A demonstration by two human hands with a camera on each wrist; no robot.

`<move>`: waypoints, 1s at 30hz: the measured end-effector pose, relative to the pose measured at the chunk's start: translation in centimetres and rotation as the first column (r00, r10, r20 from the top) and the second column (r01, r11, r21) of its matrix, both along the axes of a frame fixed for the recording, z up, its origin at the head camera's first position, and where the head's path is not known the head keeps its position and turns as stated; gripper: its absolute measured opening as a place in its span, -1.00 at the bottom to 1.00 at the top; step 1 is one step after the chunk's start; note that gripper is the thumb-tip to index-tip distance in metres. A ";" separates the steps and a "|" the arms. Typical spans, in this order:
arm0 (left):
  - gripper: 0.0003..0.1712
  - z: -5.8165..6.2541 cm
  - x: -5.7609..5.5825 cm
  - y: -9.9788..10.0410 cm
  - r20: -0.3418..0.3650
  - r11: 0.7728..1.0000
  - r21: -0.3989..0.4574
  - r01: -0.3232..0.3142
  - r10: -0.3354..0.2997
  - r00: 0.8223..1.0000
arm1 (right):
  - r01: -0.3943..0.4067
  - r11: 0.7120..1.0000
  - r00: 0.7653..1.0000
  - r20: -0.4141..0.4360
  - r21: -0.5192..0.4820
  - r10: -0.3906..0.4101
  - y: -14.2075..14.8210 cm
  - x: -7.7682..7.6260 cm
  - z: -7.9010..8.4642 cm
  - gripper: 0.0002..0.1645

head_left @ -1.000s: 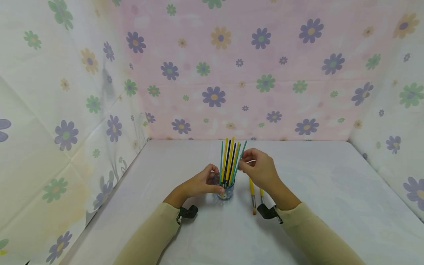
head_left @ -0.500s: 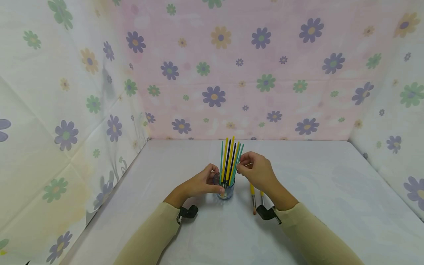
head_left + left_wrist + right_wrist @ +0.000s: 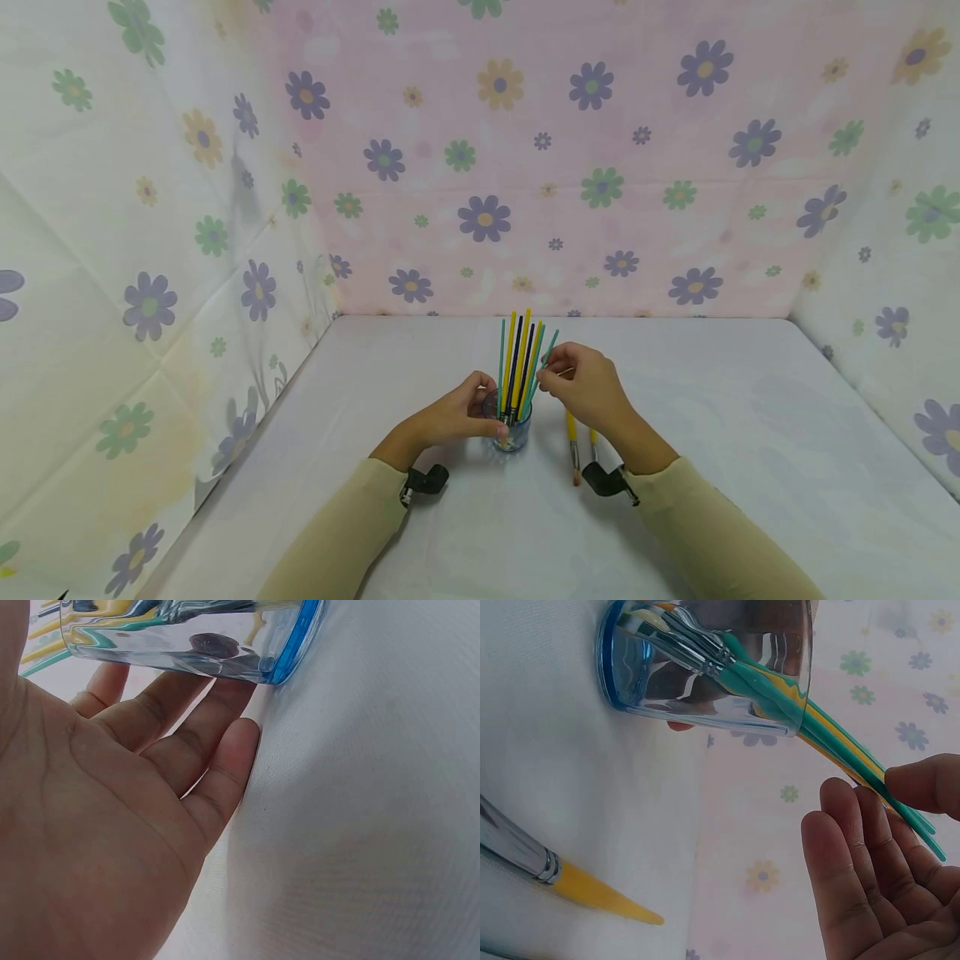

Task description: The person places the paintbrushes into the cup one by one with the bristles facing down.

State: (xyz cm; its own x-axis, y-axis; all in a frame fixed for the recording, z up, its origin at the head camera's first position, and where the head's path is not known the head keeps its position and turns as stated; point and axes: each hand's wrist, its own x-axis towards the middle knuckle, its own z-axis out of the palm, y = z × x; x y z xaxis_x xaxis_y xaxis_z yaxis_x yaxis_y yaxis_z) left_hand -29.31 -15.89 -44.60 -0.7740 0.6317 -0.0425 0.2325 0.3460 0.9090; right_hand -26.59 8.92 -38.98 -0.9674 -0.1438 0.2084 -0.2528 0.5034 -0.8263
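Note:
A clear glass (image 3: pixel 512 440) with a blue base stands on the table, holding several paintbrushes (image 3: pixel 517 358) with yellow, dark and green handles, bristle ends down. My left hand (image 3: pixel 453 415) holds the glass from the left, its thumb across the near side and its fingers behind. On the right, my right hand (image 3: pixel 588 385) pinches a green-handled paintbrush (image 3: pixel 836 746) between thumb and fingers, high on the handle. That brush leans right, with its metal ferrule inside the glass in the right wrist view.
Two more yellow-handled paintbrushes lie on the white-covered table (image 3: pixel 720 417), one (image 3: pixel 572 433) beside the glass and another (image 3: pixel 594 440) partly hidden under my right wrist. Flower-patterned cloth (image 3: pixel 555 167) walls the back and both sides.
The green paintbrush has dropped slightly lower in the glass, its top swinging left and then back right. My right hand has shifted a little left; the left hand stays put.

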 end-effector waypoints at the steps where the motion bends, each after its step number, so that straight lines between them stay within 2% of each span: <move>1: -0.24 0.0 0.0 0.0 0.004 1.000 0.001 0.002 -0.002 1.000 | -0.003 1.000 1.000 -0.001 -0.001 0.003 0.1 0.0 0.0 -0.80; 7: -0.27 0.2 0.1 0.0 0.010 1.000 0.001 0.018 -0.018 1.000 | 0.004 1.000 1.000 0.000 -0.015 -0.004 0.3 -0.1 0.4 -0.77; 12: -0.28 0.4 0.2 0.0 0.018 1.000 -0.021 -0.001 0.001 1.000 | -0.001 1.000 1.000 -0.005 -0.020 0.001 0.6 0.0 0.7 -0.76; 17: -0.29 0.3 0.3 0.1 -0.001 0.998 -0.062 -0.032 0.032 0.999 | 0.006 0.998 1.000 0.022 -0.056 -0.004 1.0 0.0 1.1 -0.77; 21: -0.29 0.3 0.3 0.1 -0.014 0.997 -0.071 -0.034 0.033 0.999 | 0.024 0.998 0.999 0.031 -0.062 -0.022 1.2 -0.1 1.3 -0.75; 30: -0.25 0.4 0.3 0.1 -0.030 0.997 -0.077 -0.032 0.030 0.999 | 0.015 0.982 1.000 0.012 -0.189 -0.013 2.5 -0.4 1.9 -0.63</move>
State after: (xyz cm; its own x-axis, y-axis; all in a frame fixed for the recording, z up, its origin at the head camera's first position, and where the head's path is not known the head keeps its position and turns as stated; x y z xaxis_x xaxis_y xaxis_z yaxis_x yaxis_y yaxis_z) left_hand -29.00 -15.81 -44.19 -0.7949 0.6030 -0.0674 0.2465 0.4225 0.8722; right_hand -26.98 11.39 -37.08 -0.9714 -0.0888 0.2200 -0.2372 0.3412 -0.9096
